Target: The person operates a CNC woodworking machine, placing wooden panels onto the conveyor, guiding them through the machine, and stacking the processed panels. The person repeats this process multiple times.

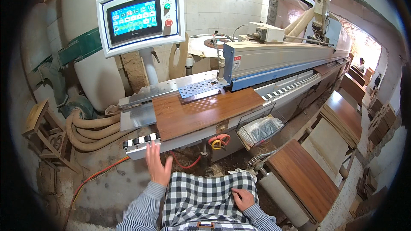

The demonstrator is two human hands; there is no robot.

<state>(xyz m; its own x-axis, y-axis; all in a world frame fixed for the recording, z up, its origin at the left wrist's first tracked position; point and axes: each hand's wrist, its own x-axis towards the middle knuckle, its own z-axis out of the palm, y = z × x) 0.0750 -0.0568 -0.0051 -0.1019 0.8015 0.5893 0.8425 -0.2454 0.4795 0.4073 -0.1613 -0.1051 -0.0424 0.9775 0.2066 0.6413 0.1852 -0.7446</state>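
A brown wood-grain panel lies flat on the bed of a long edge banding machine, partly under a blue perforated plate. My left hand is raised with its fingers stretched out and apart. In the picture its fingertips overlap the black-and-white roller strip by the panel's near left corner; whether they touch it I cannot tell. Nothing is in that hand. Low in front of me, my right hand rests against the black-and-white checked apron, its fingers loosely curled with no object seen in them.
A control screen stands at the upper left. On the right, wood-grain panels lie stacked on a roller stand. A wire basket with a plastic bag hangs on the machine's side. Hoses and a wooden stool are at left.
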